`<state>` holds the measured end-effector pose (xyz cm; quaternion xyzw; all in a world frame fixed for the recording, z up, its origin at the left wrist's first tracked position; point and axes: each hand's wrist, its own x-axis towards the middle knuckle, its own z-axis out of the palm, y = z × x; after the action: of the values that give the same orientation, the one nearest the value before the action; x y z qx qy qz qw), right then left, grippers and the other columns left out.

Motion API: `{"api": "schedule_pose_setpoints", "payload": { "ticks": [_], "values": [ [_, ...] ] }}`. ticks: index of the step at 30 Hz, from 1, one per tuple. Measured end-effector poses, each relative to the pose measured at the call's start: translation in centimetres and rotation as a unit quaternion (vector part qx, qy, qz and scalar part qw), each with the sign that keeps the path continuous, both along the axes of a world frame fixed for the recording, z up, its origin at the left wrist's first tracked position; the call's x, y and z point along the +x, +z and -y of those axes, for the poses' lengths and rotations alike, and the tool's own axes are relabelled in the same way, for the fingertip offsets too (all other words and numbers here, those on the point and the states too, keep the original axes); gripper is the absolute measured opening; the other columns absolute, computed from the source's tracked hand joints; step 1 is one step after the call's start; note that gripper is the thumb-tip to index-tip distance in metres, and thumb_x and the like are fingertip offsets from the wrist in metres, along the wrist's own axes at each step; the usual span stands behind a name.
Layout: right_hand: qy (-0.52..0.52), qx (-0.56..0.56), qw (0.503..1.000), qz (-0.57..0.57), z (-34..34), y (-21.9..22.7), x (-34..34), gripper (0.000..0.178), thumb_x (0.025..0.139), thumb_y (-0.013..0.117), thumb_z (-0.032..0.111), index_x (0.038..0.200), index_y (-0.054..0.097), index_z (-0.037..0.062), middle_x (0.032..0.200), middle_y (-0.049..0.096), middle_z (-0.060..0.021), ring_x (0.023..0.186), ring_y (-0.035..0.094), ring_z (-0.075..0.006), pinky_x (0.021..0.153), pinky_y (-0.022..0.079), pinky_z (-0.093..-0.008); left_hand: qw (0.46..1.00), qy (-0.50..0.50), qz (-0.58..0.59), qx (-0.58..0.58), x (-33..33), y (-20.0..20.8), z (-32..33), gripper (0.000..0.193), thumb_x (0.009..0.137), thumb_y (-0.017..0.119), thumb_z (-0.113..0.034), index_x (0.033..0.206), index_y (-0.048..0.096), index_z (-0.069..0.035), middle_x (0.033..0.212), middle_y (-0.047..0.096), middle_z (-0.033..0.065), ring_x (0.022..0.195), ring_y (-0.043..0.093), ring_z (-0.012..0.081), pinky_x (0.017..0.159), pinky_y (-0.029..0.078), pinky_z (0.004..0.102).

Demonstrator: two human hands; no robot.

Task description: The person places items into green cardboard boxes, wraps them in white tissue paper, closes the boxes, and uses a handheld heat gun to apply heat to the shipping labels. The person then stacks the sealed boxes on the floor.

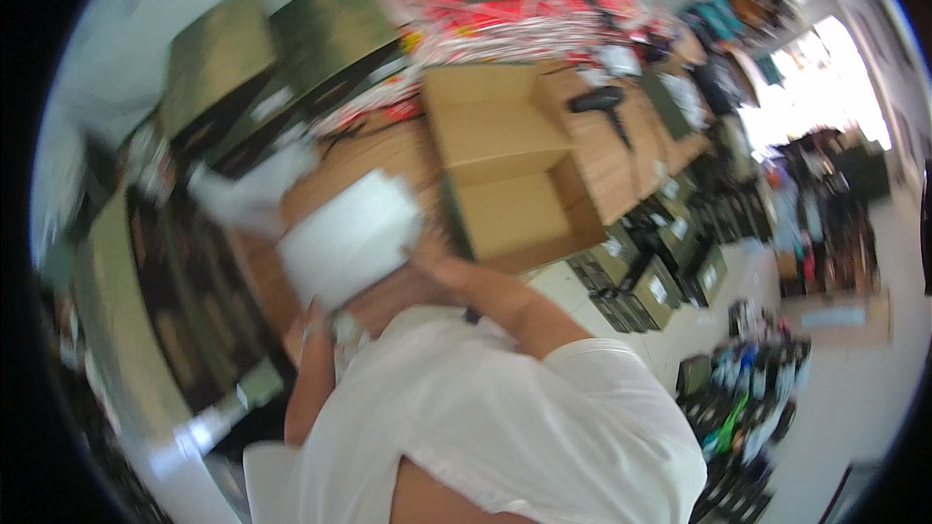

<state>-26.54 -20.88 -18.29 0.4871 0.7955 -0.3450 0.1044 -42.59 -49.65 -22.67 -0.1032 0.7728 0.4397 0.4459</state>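
A flat, white, roughly rectangular packet (349, 238), like a stack or something wrapped in white sheet, is at the near left of the wooden table; motion blur hides its exact kind. My right hand (434, 252) grips its right edge. At the packet's near left corner, my left hand (309, 325) is closed on the edge, its fingers partly hidden and smeared. Just right of the packet stands an open box (515, 218) with a bare brown inside and its lid folded back.
Dark green boxes (330, 34) stand at the back left, with crumpled clear plastic (257, 184) below them. Red and white packets (515, 34) are heaped along the back. A black hair dryer (597, 100) lies right of the open box. More boxes (650, 291) are stacked on the floor at right.
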Motion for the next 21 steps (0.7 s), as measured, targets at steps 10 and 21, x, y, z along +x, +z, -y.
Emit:
{"api": "schedule_pose_setpoints", "payload": {
  "ticks": [10, 21],
  "values": [
    [-0.160, -0.285, 0.936, -0.130, -0.3, -4.5, 1.6, 0.074, 0.076, 0.074, 0.025, 0.140, 0.044, 0.0035, 0.127, 0.056, -0.0194, 0.114, 0.055, -0.0372, 0.093, 0.048, -0.0479, 0.861, 0.148, 0.344, 0.345, 3.7, -2.0, -6.3, 0.070, 0.088, 0.058, -0.052, 0.138, 0.046, -0.004, 0.140, 0.048, 0.0156, 0.128, 0.044, 0.0331, 0.108, 0.036, 0.0474],
    [-0.016, -0.308, 0.938, -0.157, -3.2, 5.6, 0.0, 0.031, 0.089, 0.062, 0.026, 0.107, 0.066, 0.0017, 0.093, 0.067, -0.0100, 0.077, 0.061, -0.0219, 0.073, 0.053, -0.0399, 0.865, 0.350, 0.171, 0.315, 2.5, 5.2, -6.1, 0.044, 0.090, 0.056, -0.017, 0.131, 0.052, -0.001, 0.127, 0.059, 0.0150, 0.117, 0.055, 0.0293, 0.103, 0.043, 0.0421]
  ]
}}
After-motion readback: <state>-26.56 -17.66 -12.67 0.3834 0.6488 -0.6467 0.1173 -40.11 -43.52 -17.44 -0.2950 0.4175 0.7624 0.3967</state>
